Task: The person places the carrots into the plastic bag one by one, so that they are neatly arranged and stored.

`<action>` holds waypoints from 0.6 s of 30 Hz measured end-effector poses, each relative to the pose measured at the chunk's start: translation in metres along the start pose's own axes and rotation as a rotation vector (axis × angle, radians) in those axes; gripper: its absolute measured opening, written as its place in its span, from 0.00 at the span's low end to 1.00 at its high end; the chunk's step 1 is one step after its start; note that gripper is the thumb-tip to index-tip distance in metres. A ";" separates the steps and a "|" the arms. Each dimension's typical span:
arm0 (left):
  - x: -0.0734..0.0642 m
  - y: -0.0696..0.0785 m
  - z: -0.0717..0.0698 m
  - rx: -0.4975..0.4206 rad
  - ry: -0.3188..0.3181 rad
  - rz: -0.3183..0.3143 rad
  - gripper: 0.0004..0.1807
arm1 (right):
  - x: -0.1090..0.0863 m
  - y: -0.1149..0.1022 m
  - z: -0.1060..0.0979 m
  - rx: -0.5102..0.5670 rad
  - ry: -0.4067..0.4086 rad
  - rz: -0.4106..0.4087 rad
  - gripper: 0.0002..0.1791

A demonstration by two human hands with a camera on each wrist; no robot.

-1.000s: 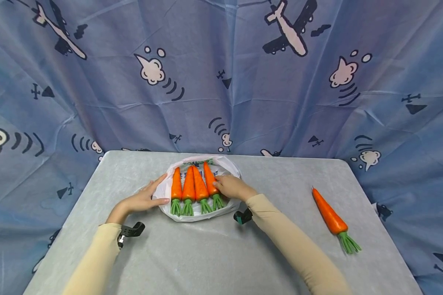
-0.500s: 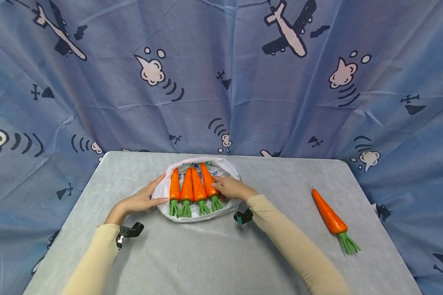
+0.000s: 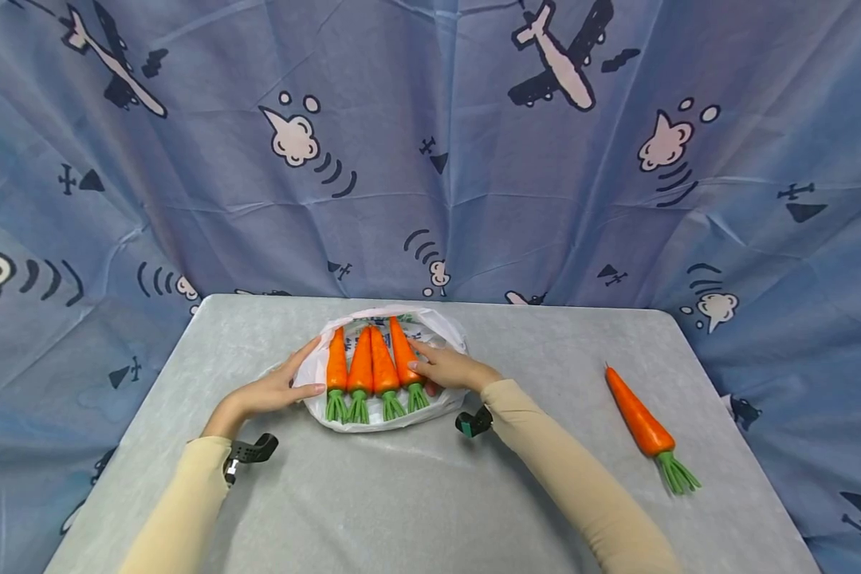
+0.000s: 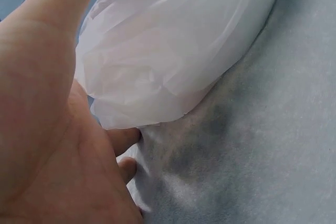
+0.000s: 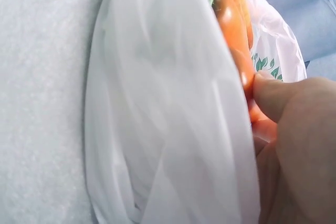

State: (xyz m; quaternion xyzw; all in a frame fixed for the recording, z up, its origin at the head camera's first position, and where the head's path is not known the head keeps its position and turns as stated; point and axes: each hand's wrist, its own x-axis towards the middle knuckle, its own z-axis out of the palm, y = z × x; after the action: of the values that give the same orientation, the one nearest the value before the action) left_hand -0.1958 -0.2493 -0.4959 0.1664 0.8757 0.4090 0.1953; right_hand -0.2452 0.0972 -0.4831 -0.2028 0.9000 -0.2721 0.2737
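Note:
Several orange carrots (image 3: 383, 363) with green tops lie side by side in an open white plastic bag (image 3: 362, 426). The rightmost carrot (image 3: 405, 351) has my right hand (image 3: 452, 368) at its right side, the thumb against it and the index finger stretched out above. In the right wrist view the thumb tip touches orange skin (image 5: 233, 30), while the other fingers are partly hidden behind the bag wall (image 5: 168, 98). My left hand (image 3: 273, 389) rests along the bag's left side, thumb and fingers spread. From the left wrist, its palm (image 4: 68, 150) shows beside the bag.
One more carrot (image 3: 640, 414) lies alone on the grey-white table (image 3: 373, 510), to the right of my right forearm. A blue curtain (image 3: 430, 159) printed with planes hangs behind the table's far edge. Each wrist wears a black camera mount (image 3: 254, 449).
The carrots in the bag have shifted slightly left. My right thumb and index finger have spread further apart and moved a little left. My left hand has hardly moved.

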 end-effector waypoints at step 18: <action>0.001 -0.003 0.001 0.014 0.000 -0.008 0.50 | 0.002 0.004 0.003 0.057 -0.033 0.001 0.36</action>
State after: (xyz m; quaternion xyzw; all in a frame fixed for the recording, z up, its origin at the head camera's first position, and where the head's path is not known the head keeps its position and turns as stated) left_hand -0.1964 -0.2496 -0.4993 0.1643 0.8793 0.4018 0.1959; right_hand -0.2453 0.0984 -0.4886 -0.1987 0.8874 -0.2941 0.2941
